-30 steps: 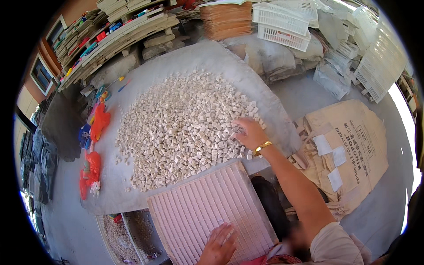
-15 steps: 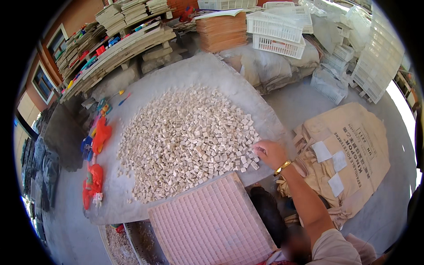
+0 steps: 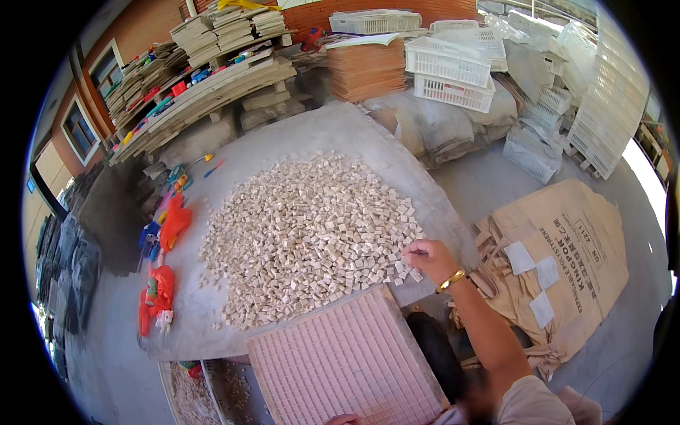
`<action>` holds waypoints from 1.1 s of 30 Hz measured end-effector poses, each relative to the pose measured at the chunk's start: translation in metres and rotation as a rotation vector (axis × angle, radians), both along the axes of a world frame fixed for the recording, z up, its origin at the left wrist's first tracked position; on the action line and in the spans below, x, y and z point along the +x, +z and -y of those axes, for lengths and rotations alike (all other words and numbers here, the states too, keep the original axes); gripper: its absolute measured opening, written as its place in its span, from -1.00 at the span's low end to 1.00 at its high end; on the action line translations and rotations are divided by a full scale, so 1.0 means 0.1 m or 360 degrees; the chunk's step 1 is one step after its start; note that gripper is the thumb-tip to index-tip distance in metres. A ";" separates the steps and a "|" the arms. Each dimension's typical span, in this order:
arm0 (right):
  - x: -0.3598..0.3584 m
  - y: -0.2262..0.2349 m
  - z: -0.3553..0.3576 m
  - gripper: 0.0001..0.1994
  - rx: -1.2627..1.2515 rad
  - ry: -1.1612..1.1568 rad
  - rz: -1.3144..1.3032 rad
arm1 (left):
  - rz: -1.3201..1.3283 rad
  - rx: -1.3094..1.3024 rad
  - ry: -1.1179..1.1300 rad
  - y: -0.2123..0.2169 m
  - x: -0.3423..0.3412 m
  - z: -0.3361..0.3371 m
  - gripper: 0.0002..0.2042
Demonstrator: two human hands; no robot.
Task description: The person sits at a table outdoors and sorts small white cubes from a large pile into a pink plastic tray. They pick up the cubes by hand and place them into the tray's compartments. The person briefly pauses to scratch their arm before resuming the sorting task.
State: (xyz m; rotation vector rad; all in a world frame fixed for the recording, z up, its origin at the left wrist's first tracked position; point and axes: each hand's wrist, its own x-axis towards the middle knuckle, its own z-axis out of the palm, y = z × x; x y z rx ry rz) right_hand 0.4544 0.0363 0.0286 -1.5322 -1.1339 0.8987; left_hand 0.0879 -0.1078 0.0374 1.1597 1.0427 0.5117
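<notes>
White blocks [image 3: 312,234]: they lie in a big heap on your grey table [image 3: 312,127].
Right hand [image 3: 433,261]: you have moved it from inside the heap to its near right edge; thumb and finger bend close together, but I can't tell if they hold a block.
Pink board [image 3: 340,354]: more of it shows now.
Left hand [image 3: 345,419]: just peeking in below, grip hidden, so your right hand seems to work alone.
</notes>
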 end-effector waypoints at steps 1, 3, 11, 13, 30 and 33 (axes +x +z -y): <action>-0.08 0.14 0.11 -0.83 -0.0107 0.0079 -0.0125 | 0.0324 -0.0436 0.0171 -0.02 0.15 -0.10 -0.75; -0.43 0.34 0.39 -0.83 -0.0170 0.0420 -0.0207 | 0.0740 -0.0958 0.0326 -0.17 0.35 -0.27 -0.76; -0.37 0.05 0.40 -0.87 0.0307 0.0143 0.0980 | 0.1520 -0.1565 0.0339 -0.56 0.48 -0.52 -0.86; -0.02 -0.19 0.36 -0.87 0.0257 -0.0145 0.1143 | 0.1141 -0.1103 0.0446 -0.22 0.38 -0.49 -0.87; -0.03 -0.36 0.44 -0.65 0.0051 -0.0208 0.1257 | -0.0036 0.0716 0.1272 -1.10 -2.73 -1.69 -0.68; 0.02 -0.38 0.38 -0.71 0.0026 -0.0125 0.0917 | -0.1830 0.0984 0.1446 -0.54 -2.87 -1.69 -0.65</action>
